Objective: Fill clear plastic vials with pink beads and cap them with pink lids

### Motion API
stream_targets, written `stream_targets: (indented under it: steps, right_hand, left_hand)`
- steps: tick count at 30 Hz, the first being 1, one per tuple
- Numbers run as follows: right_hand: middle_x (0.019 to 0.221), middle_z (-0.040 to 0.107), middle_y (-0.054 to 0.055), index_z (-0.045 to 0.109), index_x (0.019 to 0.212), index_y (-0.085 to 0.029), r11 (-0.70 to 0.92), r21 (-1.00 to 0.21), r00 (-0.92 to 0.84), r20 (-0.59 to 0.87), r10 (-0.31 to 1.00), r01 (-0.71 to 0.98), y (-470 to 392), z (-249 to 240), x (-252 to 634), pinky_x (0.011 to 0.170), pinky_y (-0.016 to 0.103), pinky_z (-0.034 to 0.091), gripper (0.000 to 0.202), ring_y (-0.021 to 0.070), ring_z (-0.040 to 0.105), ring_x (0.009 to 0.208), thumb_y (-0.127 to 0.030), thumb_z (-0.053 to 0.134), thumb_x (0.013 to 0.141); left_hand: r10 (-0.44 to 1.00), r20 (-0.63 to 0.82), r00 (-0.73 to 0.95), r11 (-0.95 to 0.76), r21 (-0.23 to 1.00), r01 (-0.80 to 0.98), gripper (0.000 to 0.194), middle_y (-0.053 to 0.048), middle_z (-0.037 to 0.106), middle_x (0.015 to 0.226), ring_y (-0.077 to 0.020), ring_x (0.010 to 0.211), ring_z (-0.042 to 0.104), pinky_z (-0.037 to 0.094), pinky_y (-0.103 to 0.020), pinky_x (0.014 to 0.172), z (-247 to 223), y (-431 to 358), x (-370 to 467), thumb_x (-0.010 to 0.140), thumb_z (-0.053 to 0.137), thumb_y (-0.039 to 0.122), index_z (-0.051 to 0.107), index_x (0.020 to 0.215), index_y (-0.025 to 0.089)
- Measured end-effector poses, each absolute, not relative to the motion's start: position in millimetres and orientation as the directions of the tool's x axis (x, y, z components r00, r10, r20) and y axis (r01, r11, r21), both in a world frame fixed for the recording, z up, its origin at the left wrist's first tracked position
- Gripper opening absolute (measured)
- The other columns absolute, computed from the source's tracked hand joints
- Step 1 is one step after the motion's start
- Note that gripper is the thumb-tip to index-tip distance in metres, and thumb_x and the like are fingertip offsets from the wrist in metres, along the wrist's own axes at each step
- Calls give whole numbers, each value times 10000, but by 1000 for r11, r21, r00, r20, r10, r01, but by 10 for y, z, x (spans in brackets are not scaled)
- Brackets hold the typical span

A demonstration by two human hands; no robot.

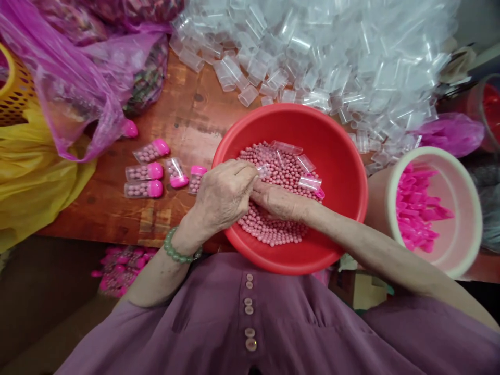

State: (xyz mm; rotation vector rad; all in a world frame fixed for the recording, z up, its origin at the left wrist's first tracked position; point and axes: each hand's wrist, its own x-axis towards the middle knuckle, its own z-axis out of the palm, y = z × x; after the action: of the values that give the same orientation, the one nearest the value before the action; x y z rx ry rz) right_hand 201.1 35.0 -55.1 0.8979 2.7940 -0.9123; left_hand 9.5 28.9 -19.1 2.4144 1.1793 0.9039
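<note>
A red basin holds a heap of pink beads, with several clear plastic tubes lying on top. My left hand is closed over the basin's left side, and the end of a clear tube pokes out beside its fingers. Against it, low over the beads, lies my right hand. Its fingertips are hidden under the left hand, so I cannot see what they hold. Left of the basin, several bead-filled tubes with pink caps rest on the wooden table.
A large pile of clear tubes covers the back of the table. At right stands a white bucket of pink plastic pieces. Purple bags, a yellow bag and a yellow basket crowd the left.
</note>
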Motion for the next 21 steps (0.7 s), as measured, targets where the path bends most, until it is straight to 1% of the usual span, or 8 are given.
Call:
stream_targets:
  steps: [4,7,10,13,15,17,19,21]
  right_hand:
    - [1123,618,144,576,1150,-94,524,-745,-855,-119,505,413,375,-528,1930,950,425,477,353,234,558,1035,-91,553,798]
    - [1016,648,86,583,1162,-113,366,-846,-848,-171,502,387,396,-430,1940,878,382,510,309,195,585,915,-168,576,857]
    - [1098,659,79,571,1215,-145,273,-883,-831,-198,519,381,417,-280,1991,925,378,495,337,184,599,971,-255,596,898]
    - [1274,625,90,557,1276,-181,275,-896,-818,-147,557,348,436,-104,2059,1027,398,438,389,191,578,1131,-274,614,903]
    - [1314,614,87,557,1300,-203,279,-908,-808,-101,581,313,438,7,2103,1039,393,434,400,188,572,1173,-276,608,911]
    - [1320,617,85,570,1301,-212,303,-916,-800,-34,599,265,429,100,2141,1049,386,432,396,187,566,1203,-290,604,915]
    - [1266,650,88,603,1267,-193,332,-912,-795,13,606,239,411,172,2174,1032,369,451,366,183,586,1177,-307,598,919]
    - [1195,685,86,637,1222,-173,329,-915,-788,21,615,232,389,220,2202,989,345,485,327,173,622,1112,-306,583,928]
  left_hand:
    - [797,412,442,-604,550,576,289,-100,730,925,-219,904,678,535,-353,843,-193,288,99,948,408,200,678,894,112]
    - [811,415,413,-583,643,498,311,-100,733,963,-209,945,676,530,-344,867,-161,294,64,973,389,229,676,961,110]
    - [827,384,411,-535,761,366,311,-101,728,1046,-192,1017,669,521,-332,929,-87,282,-25,986,394,253,667,1045,116]
    - [856,278,436,-404,885,229,336,-134,657,1262,-210,1183,618,488,-360,1033,-16,228,-118,968,465,284,587,1242,131]
    - [857,210,471,-324,929,176,486,-157,536,1429,-243,1311,533,457,-406,1089,5,174,-136,934,543,309,463,1392,165]
    - [842,153,517,-292,936,199,630,-170,433,1516,-269,1379,461,429,-446,1116,6,124,-104,902,599,328,364,1469,183]
    - [837,84,541,-253,935,247,675,-184,476,1478,-277,1346,495,432,-460,1107,3,92,-31,886,623,337,356,1478,156]
    - [851,20,525,-166,958,233,639,-172,581,1371,-263,1251,573,459,-445,1073,5,80,54,880,632,345,420,1442,129]
